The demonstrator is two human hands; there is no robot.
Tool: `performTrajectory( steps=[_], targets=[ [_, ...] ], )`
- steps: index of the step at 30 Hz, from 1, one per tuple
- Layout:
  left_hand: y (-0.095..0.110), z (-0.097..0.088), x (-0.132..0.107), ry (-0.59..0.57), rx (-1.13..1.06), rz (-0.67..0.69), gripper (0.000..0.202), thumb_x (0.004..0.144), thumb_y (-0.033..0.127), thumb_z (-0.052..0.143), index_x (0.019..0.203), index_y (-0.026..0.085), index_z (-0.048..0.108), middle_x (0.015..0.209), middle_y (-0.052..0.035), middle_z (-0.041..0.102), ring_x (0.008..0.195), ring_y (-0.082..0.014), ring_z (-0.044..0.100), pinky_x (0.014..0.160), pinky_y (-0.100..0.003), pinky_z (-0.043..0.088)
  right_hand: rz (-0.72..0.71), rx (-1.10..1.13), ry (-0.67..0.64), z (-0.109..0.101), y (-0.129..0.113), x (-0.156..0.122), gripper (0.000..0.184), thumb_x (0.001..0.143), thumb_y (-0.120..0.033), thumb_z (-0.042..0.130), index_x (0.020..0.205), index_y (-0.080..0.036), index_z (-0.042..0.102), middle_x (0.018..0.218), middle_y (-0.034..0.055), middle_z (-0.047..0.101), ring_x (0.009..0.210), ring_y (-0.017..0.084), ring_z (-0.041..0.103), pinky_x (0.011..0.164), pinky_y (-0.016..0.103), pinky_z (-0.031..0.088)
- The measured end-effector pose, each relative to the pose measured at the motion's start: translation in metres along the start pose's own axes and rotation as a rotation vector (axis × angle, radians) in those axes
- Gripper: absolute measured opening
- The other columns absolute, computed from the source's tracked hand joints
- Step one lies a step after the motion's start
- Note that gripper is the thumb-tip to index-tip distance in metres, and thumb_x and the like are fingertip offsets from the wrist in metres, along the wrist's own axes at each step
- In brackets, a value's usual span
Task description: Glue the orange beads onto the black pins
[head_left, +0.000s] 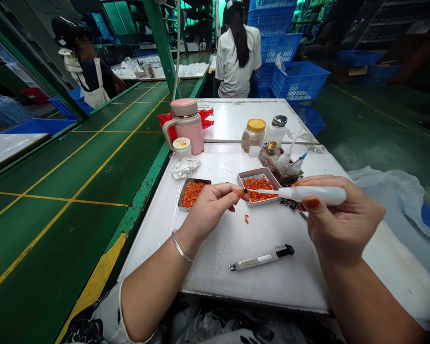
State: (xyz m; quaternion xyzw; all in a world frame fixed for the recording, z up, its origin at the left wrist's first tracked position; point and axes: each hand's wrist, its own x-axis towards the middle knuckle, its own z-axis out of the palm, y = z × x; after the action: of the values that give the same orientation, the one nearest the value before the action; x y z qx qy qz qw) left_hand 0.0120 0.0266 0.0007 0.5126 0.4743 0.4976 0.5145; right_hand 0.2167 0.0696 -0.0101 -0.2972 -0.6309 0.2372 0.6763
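Note:
Between thumb and fingertips, my left hand (215, 203) pinches a small black piece (245, 191), too small to identify. My right hand (338, 217) is closed around a white squeeze bottle (313, 194) lying nearly level, its thin nozzle pointing left with the tip at the black piece. Behind the nozzle is a white box (268, 203) of small orange pieces (258, 184). A second, smaller box (181, 203) of orange pieces sits left of my left hand. A few loose orange bits (246, 219) lie below the nozzle. Dark pieces (290, 204) are partly hidden by my right hand.
A utility knife (261, 258) lies near the table's front. Farther back stand a pink mug (188, 126), a yellow-lidded jar (253, 136) and a tray of small bottles (279, 162). A green conveyor belt (79, 191) runs along the left. Two people work beyond, near blue crates (299, 81).

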Motion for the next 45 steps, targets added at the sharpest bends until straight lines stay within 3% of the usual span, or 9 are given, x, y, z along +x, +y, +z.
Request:
performTrajectory(
  steps=[14, 21, 25, 30, 33, 37, 39, 42, 45],
  targets=[
    [0.002, 0.001, -0.001, 0.007, -0.019, -0.004, 0.021, 0.087, 0.034, 0.064, 0.08, 0.018, 0.076, 0.079, -0.0025, 0.067, 0.068, -0.0103, 0.05, 0.063, -0.021, 0.043, 0.034, -0.014, -0.006, 0.001, -0.002, -0.001, 0.012, 0.08, -0.04, 0.074, 0.086, -0.03, 0.076, 0.077, 0.002, 0.069, 0.066, 0.019, 0.06, 0.055, 0.035, 0.043],
    [0.001, 0.001, 0.0, 0.012, -0.019, -0.004, 0.021, 0.087, 0.034, 0.064, 0.081, 0.018, 0.077, 0.076, -0.0024, 0.066, 0.068, -0.0105, 0.05, 0.063, -0.021, 0.043, 0.077, 0.078, 0.034, 0.0, 0.002, 0.001, 0.016, 0.078, -0.04, 0.077, 0.084, -0.025, 0.076, 0.076, 0.0042, 0.068, 0.059, 0.017, 0.056, 0.049, 0.033, 0.038],
    [-0.001, 0.001, 0.0, 0.021, -0.052, -0.006, 0.019, 0.086, 0.032, 0.065, 0.08, 0.018, 0.076, 0.078, -0.0025, 0.068, 0.067, -0.0096, 0.05, 0.062, -0.02, 0.043, 0.208, 0.264, 0.039, -0.002, 0.004, 0.004, 0.019, 0.078, -0.037, 0.077, 0.084, -0.02, 0.074, 0.069, 0.002, 0.063, 0.052, 0.013, 0.051, 0.044, 0.028, 0.035],
    [0.002, 0.0, -0.001, 0.037, -0.116, -0.003, 0.019, 0.086, 0.033, 0.067, 0.079, 0.018, 0.077, 0.076, -0.0025, 0.066, 0.067, -0.009, 0.05, 0.062, -0.019, 0.044, 0.47, 0.46, 0.049, -0.004, 0.011, 0.009, 0.02, 0.079, -0.036, 0.077, 0.091, -0.022, 0.071, 0.077, 0.0021, 0.062, 0.059, 0.011, 0.053, 0.045, 0.024, 0.036],
    [0.006, -0.004, -0.001, 0.057, -0.245, 0.019, 0.015, 0.083, 0.032, 0.071, 0.08, 0.018, 0.076, 0.079, -0.0022, 0.066, 0.07, -0.0089, 0.054, 0.063, -0.018, 0.047, 0.602, 0.516, 0.029, -0.002, 0.015, 0.011, 0.025, 0.074, -0.027, 0.08, 0.095, -0.024, 0.065, 0.078, -0.0002, 0.061, 0.064, 0.012, 0.057, 0.045, 0.021, 0.037],
    [0.014, -0.017, -0.003, 0.137, -0.433, 0.099, 0.01, 0.079, 0.028, 0.074, 0.081, 0.017, 0.074, 0.076, 0.0002, 0.061, 0.068, -0.0071, 0.052, 0.061, -0.016, 0.049, 0.645, 0.493, -0.128, 0.006, 0.015, 0.005, 0.043, 0.063, -0.015, 0.084, 0.092, -0.026, 0.055, 0.084, -0.0035, 0.059, 0.071, 0.011, 0.057, 0.053, 0.02, 0.043],
    [0.018, -0.025, -0.003, 0.182, -0.489, 0.147, 0.008, 0.079, 0.025, 0.074, 0.08, 0.017, 0.073, 0.077, 0.0006, 0.059, 0.068, -0.0069, 0.053, 0.06, -0.015, 0.049, 0.592, 0.368, -0.258, 0.013, 0.011, -0.002, 0.038, 0.065, -0.018, 0.083, 0.089, -0.025, 0.055, 0.08, -0.0046, 0.056, 0.066, 0.01, 0.052, 0.055, 0.021, 0.043],
    [0.024, -0.036, -0.004, 0.255, -0.51, 0.202, 0.005, 0.082, 0.023, 0.07, 0.082, 0.018, 0.071, 0.082, -0.0002, 0.062, 0.071, -0.0073, 0.056, 0.06, -0.015, 0.05, 0.417, 0.043, -0.553, 0.029, 0.001, -0.013, 0.013, 0.078, -0.026, 0.074, 0.081, -0.021, 0.063, 0.074, -0.0018, 0.058, 0.064, 0.012, 0.053, 0.059, 0.025, 0.042],
    [0.027, -0.046, -0.005, 0.342, -0.475, 0.211, 0.006, 0.084, 0.023, 0.067, 0.084, 0.019, 0.07, 0.085, -0.0008, 0.065, 0.072, -0.0077, 0.058, 0.06, -0.016, 0.049, 0.208, -0.114, -0.874, 0.049, -0.009, -0.025, 0.01, 0.086, -0.024, 0.063, 0.078, -0.019, 0.068, 0.077, 0.0028, 0.067, 0.073, 0.016, 0.06, 0.067, 0.029, 0.045]
  ],
)
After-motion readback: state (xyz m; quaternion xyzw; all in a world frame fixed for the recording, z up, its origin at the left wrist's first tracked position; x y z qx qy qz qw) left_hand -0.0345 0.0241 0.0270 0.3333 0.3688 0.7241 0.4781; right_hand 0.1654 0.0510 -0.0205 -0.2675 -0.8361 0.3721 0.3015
